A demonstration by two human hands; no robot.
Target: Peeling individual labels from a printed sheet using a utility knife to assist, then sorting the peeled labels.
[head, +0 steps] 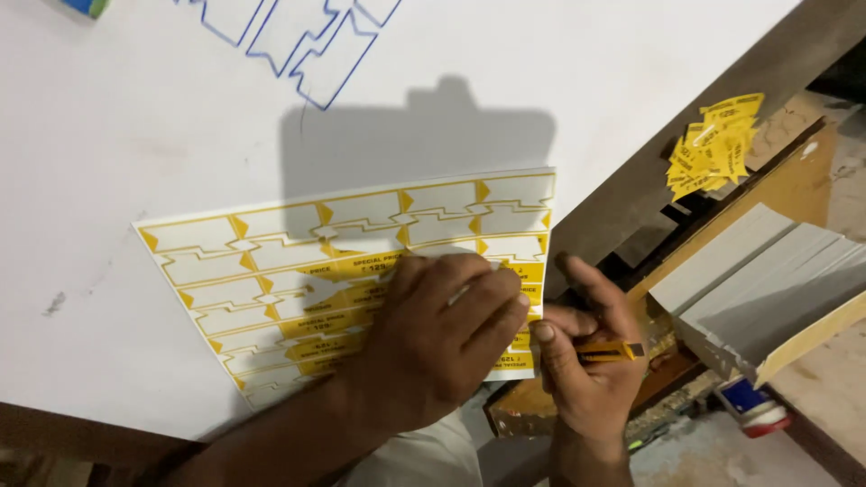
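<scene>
A white sticker sheet (361,271) with yellow-edged labels lies on the table under the left hand (442,338), with loose yellow labels (714,146) piled well apart at right.

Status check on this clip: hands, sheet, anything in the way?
Left hand flat on yellow label sheet. Right hand grips yellow cutter at sheet's edge. Nothing in the way.

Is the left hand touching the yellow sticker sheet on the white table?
Touching. The head view shows the left hand lying flat on the sticker sheet, its palm and fingers covering the sheet's lower right part with no gap visible.
</scene>
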